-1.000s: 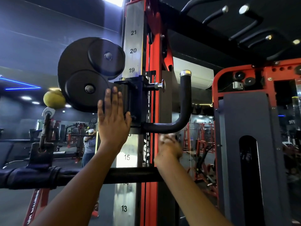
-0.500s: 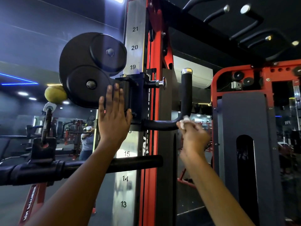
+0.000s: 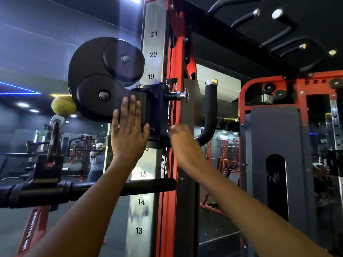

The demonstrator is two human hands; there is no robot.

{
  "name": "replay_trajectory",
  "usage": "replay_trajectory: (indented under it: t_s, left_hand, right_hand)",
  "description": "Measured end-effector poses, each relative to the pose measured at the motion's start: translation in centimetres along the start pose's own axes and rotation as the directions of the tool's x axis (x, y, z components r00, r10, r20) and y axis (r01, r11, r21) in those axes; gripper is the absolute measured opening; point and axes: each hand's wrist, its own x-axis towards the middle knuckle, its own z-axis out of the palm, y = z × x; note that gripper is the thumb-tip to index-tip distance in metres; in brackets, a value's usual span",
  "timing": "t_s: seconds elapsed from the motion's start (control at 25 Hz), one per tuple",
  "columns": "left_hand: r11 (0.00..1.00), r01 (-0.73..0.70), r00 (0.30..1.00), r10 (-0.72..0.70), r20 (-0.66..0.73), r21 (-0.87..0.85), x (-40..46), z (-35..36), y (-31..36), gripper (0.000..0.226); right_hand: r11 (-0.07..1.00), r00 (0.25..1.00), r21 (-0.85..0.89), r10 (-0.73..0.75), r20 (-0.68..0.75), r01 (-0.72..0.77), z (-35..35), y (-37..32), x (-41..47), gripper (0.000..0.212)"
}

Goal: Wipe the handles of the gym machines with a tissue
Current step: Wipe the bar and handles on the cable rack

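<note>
while left hand (image 3: 128,134) presses carriage (image 3: 148,112), right hand (image 3: 182,140) rubs handle (image 3: 210,115).

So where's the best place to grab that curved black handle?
Probably the upright part of the curved black handle, below its silver cap, coming from the right: that stretch is straight and free, while the right hand covers the lower horizontal part.

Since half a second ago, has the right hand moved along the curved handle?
Yes. The right hand slid left along the curved handle, from its bend toward the black carriage block.
</note>
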Motion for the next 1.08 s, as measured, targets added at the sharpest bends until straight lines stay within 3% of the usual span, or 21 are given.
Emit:
replay_trajectory:
  t_s: [0.08, 0.16, 0.2, 0.28, 0.32, 0.4, 0.48, 0.56, 0.68, 0.76, 0.88, 0.96, 1.0, 1.08]
  left_hand:
    - [1.000, -0.001, 1.000, 0.001, 0.005, 0.004, -0.1, 0.0, 0.1, 0.066]
    - [1.000, -0.002, 1.000, 0.002, 0.006, 0.006, -0.1, 0.0, 0.2, 0.065]
    - [1.000, 0.000, 1.000, 0.000, 0.003, 0.009, -0.1, 0.0, 0.2, 0.066]
    - [1.000, 0.003, 1.000, -0.003, -0.004, 0.006, 0.0, 0.0, 0.1, 0.066]
    - [1.000, 0.004, 1.000, -0.004, -0.006, 0.003, 0.0, -0.1, 0.1, 0.066]
    - [1.000, -0.001, 1.000, 0.001, -0.004, 0.002, 0.0, -0.1, 0.1, 0.066]
    - [1.000, -0.008, 1.000, 0.008, 0.001, 0.005, -0.1, -0.1, 0.0, 0.066]
    - [1.000, -0.015, 1.000, 0.015, 0.003, 0.019, -0.1, 0.0, -0.1, 0.066]
    - [1.000, -0.004, 1.000, 0.003, 0.002, 0.028, -0.3, 0.4, 0.0, 0.066]
    - [1.000, 0.013, 1.000, -0.013, -0.002, 0.015, -0.3, 0.5, 0.0, 0.067]
    - [1.000, 0.006, 1.000, -0.006, -0.012, -0.003, -0.2, 0.4, -0.1, 0.067]
    - [1.000, 0.000, 1.000, 0.000, -0.019, -0.011, -0.2, 0.4, -0.2, 0.067]
    - [1.000, -0.007, 1.000, 0.006, -0.019, -0.011, -0.3, 0.4, -0.2, 0.067]
    - [1.000, -0.020, 1.000, 0.020, -0.009, 0.009, -0.4, 0.4, -0.4, 0.067]
  right_hand:
    - [0.944, 0.981, -0.270, 0.174, -0.086, -0.191, -1.7, 1.8, -0.4, 0.015]
    - [0.892, 0.967, -0.376, 0.243, -0.069, -0.251, -2.1, 2.0, -0.6, 0.018]
    - [0.914, 0.972, -0.337, 0.233, -0.020, -0.226, -1.6, 1.2, -0.6, 0.019]
    - [0.978, 0.981, -0.089, 0.192, 0.043, -0.187, -0.6, -0.4, 0.2, 0.018]
    - [0.989, 0.989, 0.027, 0.141, 0.043, -0.142, -0.4, -0.9, 0.7, 0.020]
    - [0.996, 0.997, 0.081, -0.043, 0.057, 0.038, -0.3, -0.6, 1.2, 0.027]
    - [0.993, 0.988, -0.077, -0.082, 0.129, 0.092, -1.0, 1.0, 1.3, 0.026]
    - [0.944, 0.998, -0.330, 0.020, 0.064, 0.003, -1.8, 3.1, 0.6, 0.019]
    - [0.878, 0.995, -0.470, 0.091, -0.030, -0.095, -2.1, 3.0, -0.8, 0.015]
    - [0.922, 0.988, -0.365, 0.153, 0.036, -0.129, -1.0, 0.5, 0.1, 0.016]
    - [0.980, 0.981, 0.041, 0.194, 0.022, -0.195, 1.2, -2.2, 3.1, 0.018]
    - [0.993, 0.997, 0.086, 0.081, 0.001, -0.081, 2.2, -1.3, 3.1, 0.019]
    - [0.997, 0.997, 0.000, -0.073, -0.035, 0.073, 2.6, -0.1, 2.1, 0.023]
    - [0.881, 0.889, -0.208, -0.449, -0.084, 0.425, 3.2, 3.9, -0.2, 0.040]
